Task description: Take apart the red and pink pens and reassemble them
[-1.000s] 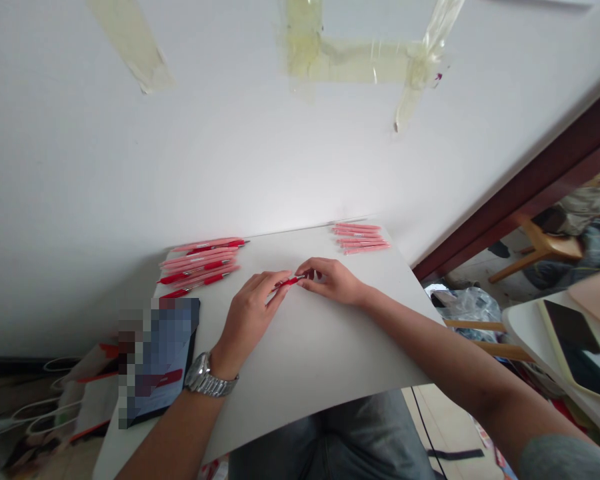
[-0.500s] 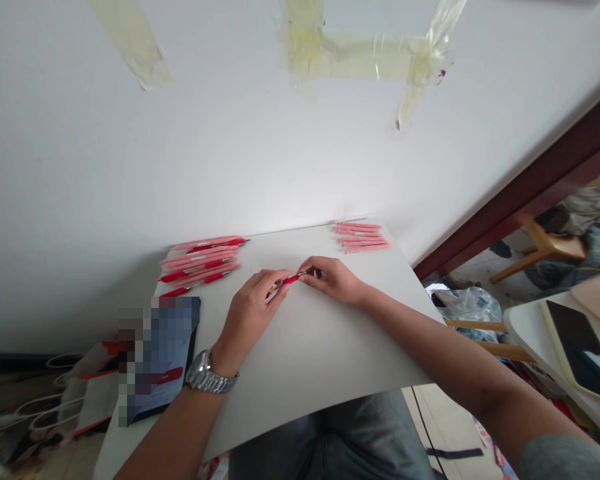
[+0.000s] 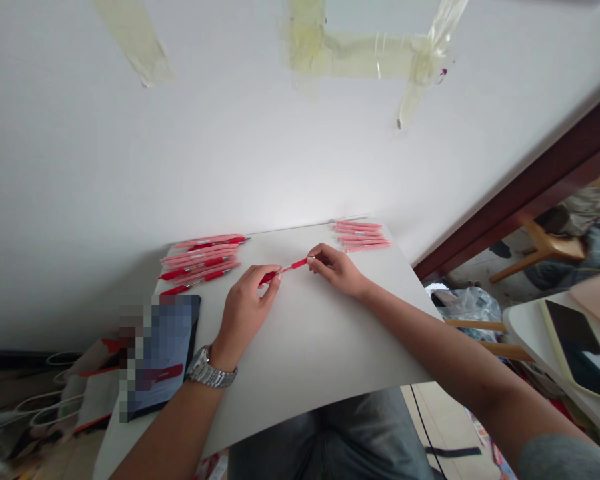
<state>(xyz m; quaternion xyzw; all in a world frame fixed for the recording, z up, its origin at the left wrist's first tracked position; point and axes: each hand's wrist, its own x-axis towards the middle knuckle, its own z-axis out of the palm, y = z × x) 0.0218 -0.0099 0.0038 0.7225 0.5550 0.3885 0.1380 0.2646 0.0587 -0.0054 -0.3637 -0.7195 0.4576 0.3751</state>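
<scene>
A red pen [image 3: 299,264] spans the gap between my two hands, above the middle of the white table [image 3: 300,347]. My left hand [image 3: 250,298], with a metal watch on its wrist, pinches the pen's rear part. My right hand [image 3: 337,270] pinches the tip end. Between them show a red grip section and a thin, paler stretch; whether the parts are joined there I cannot tell. To the left lies a group of red pens and pink sticks [image 3: 200,257]. Beyond my right hand is a row of pink sticks [image 3: 363,237].
A tablet [image 3: 167,360], partly pixelated, lies at the table's left edge. The white wall [image 3: 230,133] rises behind the table. On the right are a plastic bag [image 3: 473,303], a second white surface with a phone [image 3: 577,347], and a wooden chair [image 3: 555,243].
My hands have moved apart, the right one slightly up and to the right. More of the pen shows between them, including the thin pale stretch.
</scene>
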